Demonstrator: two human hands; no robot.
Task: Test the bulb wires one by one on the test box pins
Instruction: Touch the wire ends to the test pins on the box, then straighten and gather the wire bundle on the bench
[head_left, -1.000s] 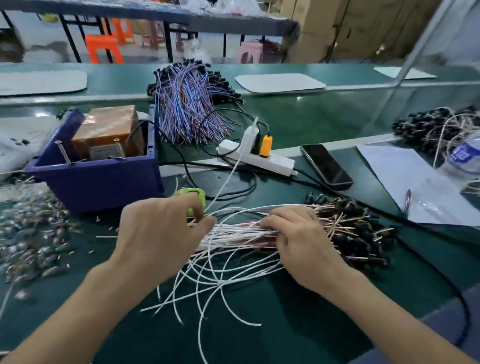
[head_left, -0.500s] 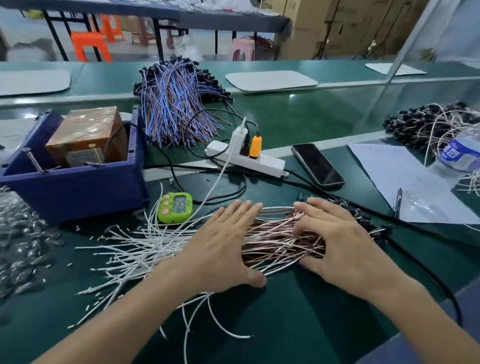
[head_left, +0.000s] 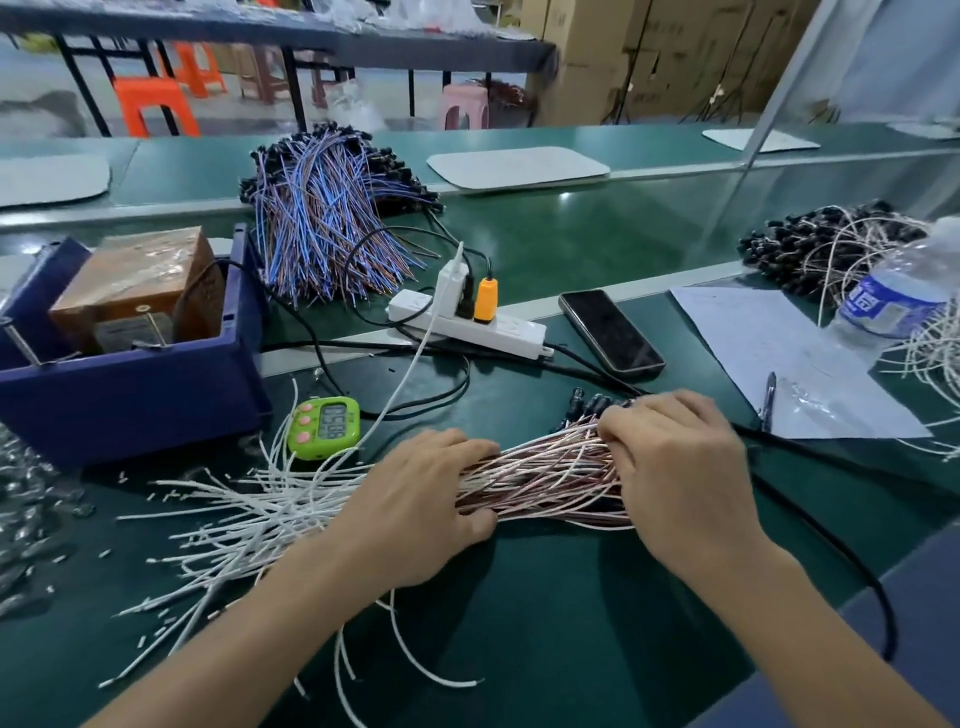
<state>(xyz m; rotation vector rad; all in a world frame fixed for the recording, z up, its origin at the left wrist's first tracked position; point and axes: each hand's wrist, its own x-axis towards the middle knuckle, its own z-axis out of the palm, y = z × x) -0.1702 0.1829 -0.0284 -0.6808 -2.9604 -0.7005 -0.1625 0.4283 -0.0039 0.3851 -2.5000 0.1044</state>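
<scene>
Bare green counter (head_left: 566, 597) lies open near the front edge, centre. Toward the dark blue plastic box (head_left: 130, 400), a lime-green digital timer (head_left: 324, 427), fanned white wire ends (head_left: 234, 514) and a thin white cable (head_left: 415, 358) crowd the way. A thick black cable (head_left: 889, 618) borders the right.

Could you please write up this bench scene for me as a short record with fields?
left hand: grips the bulb wire bundle mid-length, thumb on its near side
right hand: fingers curled over the same bundle, near its black bulb ends
test box: blue, at left; pins untouched
timer: green, just right of the test box
behind: power strip, phone, blue wire pile
right side: paper, pen, water bottle
</scene>
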